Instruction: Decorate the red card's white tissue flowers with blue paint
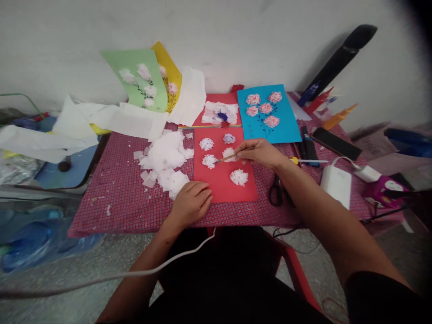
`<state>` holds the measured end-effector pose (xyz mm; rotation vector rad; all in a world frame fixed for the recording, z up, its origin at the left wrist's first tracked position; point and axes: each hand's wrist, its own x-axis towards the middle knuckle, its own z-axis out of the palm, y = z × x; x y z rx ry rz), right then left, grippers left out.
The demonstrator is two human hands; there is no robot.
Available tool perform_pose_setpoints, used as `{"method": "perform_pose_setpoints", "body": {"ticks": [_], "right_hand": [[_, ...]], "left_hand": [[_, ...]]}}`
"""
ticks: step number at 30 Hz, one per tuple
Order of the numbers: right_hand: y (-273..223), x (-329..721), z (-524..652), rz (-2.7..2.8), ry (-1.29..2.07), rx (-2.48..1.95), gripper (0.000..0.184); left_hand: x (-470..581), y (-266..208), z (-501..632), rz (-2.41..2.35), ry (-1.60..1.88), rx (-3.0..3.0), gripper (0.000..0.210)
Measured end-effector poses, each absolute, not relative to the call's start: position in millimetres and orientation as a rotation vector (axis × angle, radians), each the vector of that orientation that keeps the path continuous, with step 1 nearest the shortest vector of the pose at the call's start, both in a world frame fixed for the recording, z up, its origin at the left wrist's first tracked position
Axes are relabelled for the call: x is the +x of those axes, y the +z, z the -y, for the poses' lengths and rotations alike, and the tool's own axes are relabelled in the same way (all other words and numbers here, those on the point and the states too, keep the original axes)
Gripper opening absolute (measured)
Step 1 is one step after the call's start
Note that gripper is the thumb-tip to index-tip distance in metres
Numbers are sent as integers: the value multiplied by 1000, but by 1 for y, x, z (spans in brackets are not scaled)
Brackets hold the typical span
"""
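Note:
My right hand [258,153] pinches a thin paintbrush [230,157] over a sheet of red paper [221,186]. The brush tip meets a white tissue flower [209,161] at the left of the sheet. Purple specks mark this flower and two behind it, while a flower [239,177] at the lower right is plain white. Another flower is partly covered by the brush and my fingers. My left hand [192,203] rests with loosely bent fingers at the sheet's lower left corner, beside a pile of white tissue pieces [165,155]; nothing shows in it.
Behind the sheet lies a paint-stained tissue pad [221,113]. Blue paper [270,114] with red-speckled flowers stands to its right. Black-handled scissors [276,191], a phone [336,143], paint tubes [340,117] and a white power adapter [335,185] lie rightward. A white cable [151,271] crosses in front.

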<state>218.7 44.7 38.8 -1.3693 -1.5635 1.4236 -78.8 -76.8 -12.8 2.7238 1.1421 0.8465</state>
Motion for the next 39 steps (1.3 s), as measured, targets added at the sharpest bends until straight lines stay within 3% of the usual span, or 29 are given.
{"method": "perform_pose_setpoints", "body": {"ticks": [24, 33, 39], "right_hand": [[40, 219, -48, 1472, 1428, -1372, 31], [42, 214, -42, 1529, 1434, -1381, 27], [39, 215, -39, 1527, 1414, -1378, 25]], "left_hand": [[-79, -11, 80, -1202, 792, 2675, 19], [-86, 11, 29, -1524, 632, 2544, 53], [-86, 10, -12, -1535, 500, 2553, 56]]}}
